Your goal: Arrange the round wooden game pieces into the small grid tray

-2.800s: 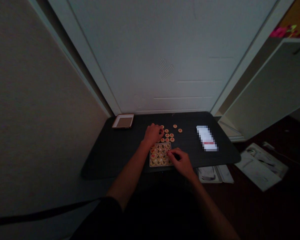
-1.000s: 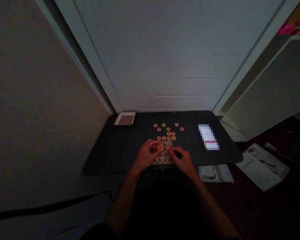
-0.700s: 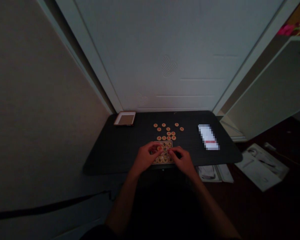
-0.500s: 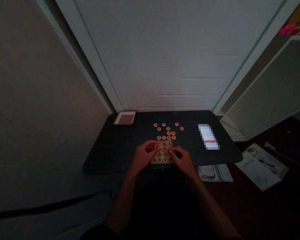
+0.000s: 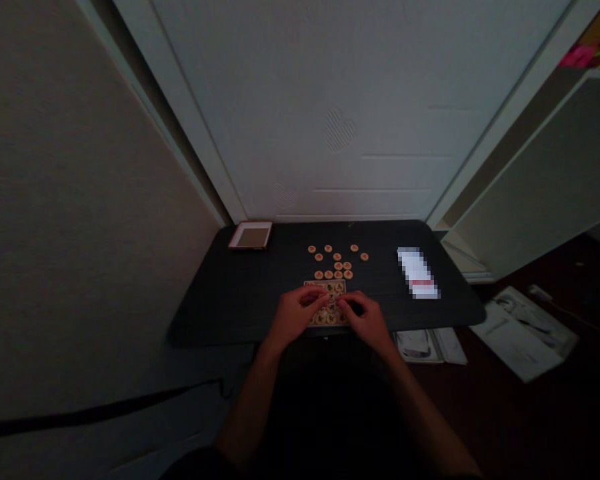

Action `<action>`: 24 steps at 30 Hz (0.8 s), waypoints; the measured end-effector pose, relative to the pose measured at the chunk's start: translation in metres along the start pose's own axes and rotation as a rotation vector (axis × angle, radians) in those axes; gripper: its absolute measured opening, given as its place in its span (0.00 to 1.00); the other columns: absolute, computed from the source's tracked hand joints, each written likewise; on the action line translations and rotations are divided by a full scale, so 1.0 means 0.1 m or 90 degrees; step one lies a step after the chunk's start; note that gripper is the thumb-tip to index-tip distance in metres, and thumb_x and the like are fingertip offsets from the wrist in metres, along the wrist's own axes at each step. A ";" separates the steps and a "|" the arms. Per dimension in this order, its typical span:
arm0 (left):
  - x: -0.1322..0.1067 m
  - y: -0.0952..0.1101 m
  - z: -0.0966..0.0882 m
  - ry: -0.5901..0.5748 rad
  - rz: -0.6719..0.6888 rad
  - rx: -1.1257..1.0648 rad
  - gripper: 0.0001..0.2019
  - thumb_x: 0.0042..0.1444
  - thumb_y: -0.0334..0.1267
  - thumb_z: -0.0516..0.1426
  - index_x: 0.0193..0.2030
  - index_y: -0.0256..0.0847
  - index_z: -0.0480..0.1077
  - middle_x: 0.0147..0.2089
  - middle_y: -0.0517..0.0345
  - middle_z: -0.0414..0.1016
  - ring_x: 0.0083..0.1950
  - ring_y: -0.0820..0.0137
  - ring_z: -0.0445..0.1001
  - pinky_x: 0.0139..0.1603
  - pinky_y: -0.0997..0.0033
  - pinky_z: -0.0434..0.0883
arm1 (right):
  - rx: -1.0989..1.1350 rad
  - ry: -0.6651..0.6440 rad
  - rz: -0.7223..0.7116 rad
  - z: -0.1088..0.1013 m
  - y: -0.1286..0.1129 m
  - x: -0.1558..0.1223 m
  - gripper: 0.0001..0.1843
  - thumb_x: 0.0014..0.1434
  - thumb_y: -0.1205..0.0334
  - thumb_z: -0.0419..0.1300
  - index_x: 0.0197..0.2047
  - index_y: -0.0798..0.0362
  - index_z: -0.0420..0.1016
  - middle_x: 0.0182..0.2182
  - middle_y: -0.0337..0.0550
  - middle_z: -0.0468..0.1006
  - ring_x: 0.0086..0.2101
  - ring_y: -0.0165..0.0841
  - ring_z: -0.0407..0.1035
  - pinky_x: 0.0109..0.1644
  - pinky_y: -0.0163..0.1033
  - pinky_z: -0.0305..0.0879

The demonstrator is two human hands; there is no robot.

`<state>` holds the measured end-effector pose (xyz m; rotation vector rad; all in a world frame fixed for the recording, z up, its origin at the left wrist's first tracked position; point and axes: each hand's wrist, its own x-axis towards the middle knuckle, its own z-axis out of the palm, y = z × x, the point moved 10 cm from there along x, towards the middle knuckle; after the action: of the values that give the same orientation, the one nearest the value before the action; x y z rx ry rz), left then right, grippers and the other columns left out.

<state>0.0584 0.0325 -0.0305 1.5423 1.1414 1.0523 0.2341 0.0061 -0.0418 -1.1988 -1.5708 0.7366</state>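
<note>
Both hands work over a small shallow tray [image 5: 325,325] near the table's front edge. Round Chinese chess pieces [image 5: 339,288] with dark characters fill much of it in rows. From the left, my left hand [image 5: 297,310] reaches over the tray, thumb and fingers closed in a pinch; the piece in its grip is hidden by the fingers. My right hand [image 5: 365,317] is closed in a pinch at the tray's right side, and what its fingertips hold cannot be made out. Just beyond the tray, several loose red-marked pieces [image 5: 329,275] lie flat on the dark table [image 5: 205,300].
An open box lid [image 5: 254,237] lies at the table's back left. A blurred-out white item [image 5: 417,273] is on the right. A pale door panel [image 5: 280,120] stands behind the table. Papers [image 5: 525,333] lie on the floor at right.
My left hand has shifted slightly right over the tray, and the red-marked piece seen at its fingers is now hidden. My right hand is nearly still; the loose pieces stay put.
</note>
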 end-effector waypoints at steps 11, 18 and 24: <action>-0.07 0.14 0.20 -0.087 0.036 0.090 0.15 0.65 0.45 0.58 0.54 0.46 0.78 0.54 0.57 0.81 0.55 0.63 0.79 0.59 0.62 0.75 | 0.018 -0.003 -0.004 0.03 -0.01 0.02 0.11 0.62 0.54 0.65 0.45 0.48 0.81 0.39 0.43 0.83 0.38 0.37 0.75 0.43 0.42 0.71; -0.08 0.15 0.24 -0.103 0.036 0.069 0.15 0.65 0.43 0.57 0.55 0.45 0.77 0.55 0.57 0.80 0.55 0.63 0.79 0.59 0.61 0.76 | 0.047 0.019 -0.009 0.01 -0.01 0.01 0.14 0.62 0.55 0.64 0.50 0.47 0.79 0.42 0.44 0.82 0.38 0.37 0.75 0.43 0.42 0.72; -0.06 0.15 0.21 -0.071 0.022 0.069 0.13 0.62 0.45 0.60 0.49 0.45 0.80 0.50 0.56 0.83 0.51 0.62 0.82 0.56 0.61 0.78 | 0.051 0.005 -0.021 0.02 -0.07 0.00 0.12 0.63 0.55 0.63 0.49 0.46 0.80 0.42 0.44 0.82 0.39 0.38 0.75 0.44 0.42 0.71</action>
<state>0.0804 0.0205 -0.0210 1.6895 1.1138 0.9269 0.2300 0.0044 -0.0364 -1.1130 -1.5368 0.7658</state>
